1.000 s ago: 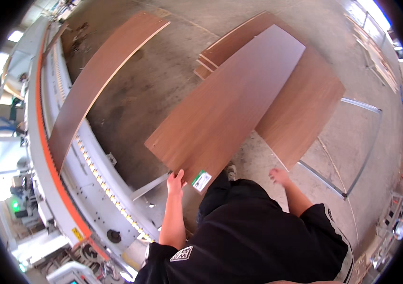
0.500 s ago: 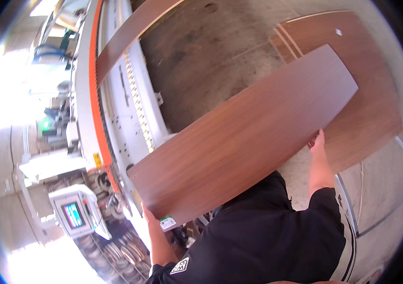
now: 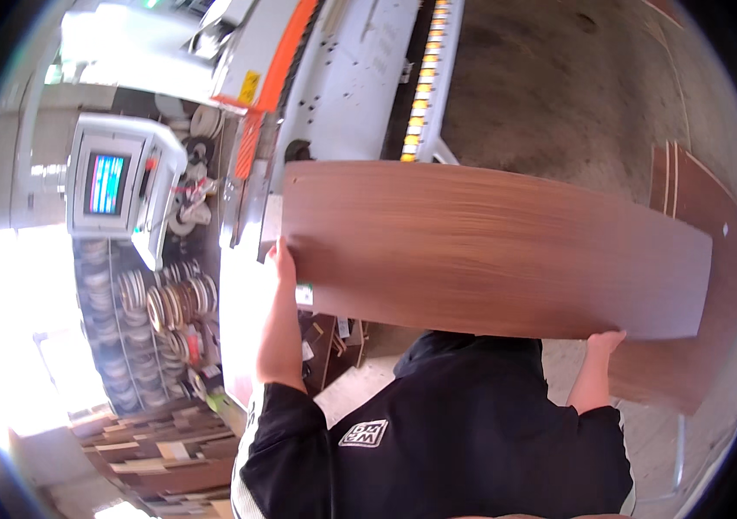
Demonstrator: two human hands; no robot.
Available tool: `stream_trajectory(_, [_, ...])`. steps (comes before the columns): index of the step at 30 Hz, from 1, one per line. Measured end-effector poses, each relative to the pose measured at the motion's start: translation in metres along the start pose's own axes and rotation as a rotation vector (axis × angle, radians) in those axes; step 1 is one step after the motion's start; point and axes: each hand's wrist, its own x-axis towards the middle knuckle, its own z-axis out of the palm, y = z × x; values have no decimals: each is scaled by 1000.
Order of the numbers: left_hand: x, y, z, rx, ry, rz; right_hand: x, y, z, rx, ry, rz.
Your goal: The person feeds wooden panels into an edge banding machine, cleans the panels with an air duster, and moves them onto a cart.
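A long brown wood-grain panel (image 3: pixel 472 251) stretches across the view in front of my body, lying roughly crosswise. Around its left end my left hand (image 3: pixel 280 262) is closed, with the thumb at the edge. My right hand (image 3: pixel 604 342) grips the near long edge toward the right end, its fingers partly hidden under the panel. A small white and green label (image 3: pixel 304 294) shows at the near left corner, beside my left hand. Past the panel's far edge lies the machine's bed (image 3: pixel 347 95).
A row of yellow-and-white rollers (image 3: pixel 425 78) runs along the machine, beside its orange strip (image 3: pixel 286 52). A control screen (image 3: pixel 107 183) stands at left, with rolls of edging (image 3: pixel 180 303) on racks below. Stacked brown boards (image 3: pixel 723 233) lie at right; offcuts (image 3: pixel 169 458) fill the lower left.
My body and view have turned left. The panel, held in both hands, has gone from slanting up to the right to nearly level across. The control screen and edging rolls show more fully.
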Motion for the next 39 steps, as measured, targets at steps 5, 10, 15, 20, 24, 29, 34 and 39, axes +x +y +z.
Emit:
stream_trajectory(5, [42,8,7,622,-114,282,-59,26,-23,-94,39,-58])
stream_trajectory(10, [31,10,6,661,22,692,-99,51,-50,-144,21,58])
stream_trajectory(15, [-2,-15,1,653,-165,771,-155,68,-58,-103,-112,244])
stream_trajectory(20, [22,-22,-2,640,-153,702,-204,75,-41,-201,-218,423])
stream_trajectory(24, [54,-18,-3,676,-124,676,-204,90,-36,-283,-447,471])
stream_trajectory(29, [62,-22,-2,721,-114,597,-247,92,-2,-394,-422,502])
stream_trajectory(34, [71,-12,3,683,-116,618,-220,95,-3,-440,-512,502])
stream_trajectory(39, [82,7,30,634,-110,660,-195,88,12,-419,-463,495])
